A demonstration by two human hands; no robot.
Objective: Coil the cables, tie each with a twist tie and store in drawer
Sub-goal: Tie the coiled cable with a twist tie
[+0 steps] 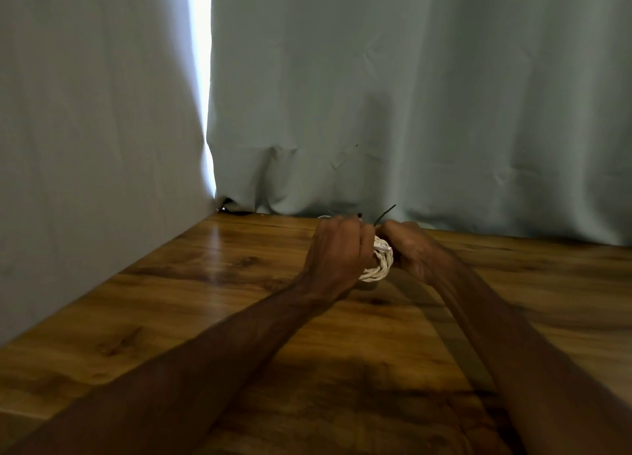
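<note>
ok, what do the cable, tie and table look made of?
Cable: white, smooth plastic-looking jacket, bends into tight loops.
Tie: thin black strip, holds itself up, probably wire-cored.
Table: glossy wood grain with glare; solid or laminate, can't tell.

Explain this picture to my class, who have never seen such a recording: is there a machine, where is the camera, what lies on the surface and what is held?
There is no machine here: a person works with two bare hands. The single picture comes from a camera worn on the person's head, looking forward and down, so both forearms reach in from the bottom edge. The surface is a wooden table, with a pale curtain hanging behind it. The left hand grips a coiled white cable, which sits between the two hands. The right hand seems to pinch a thin dark twist tie, whose end sticks up above the coil. The fingertips are hidden, so the exact grip cannot be told. No drawer is in view.
</note>
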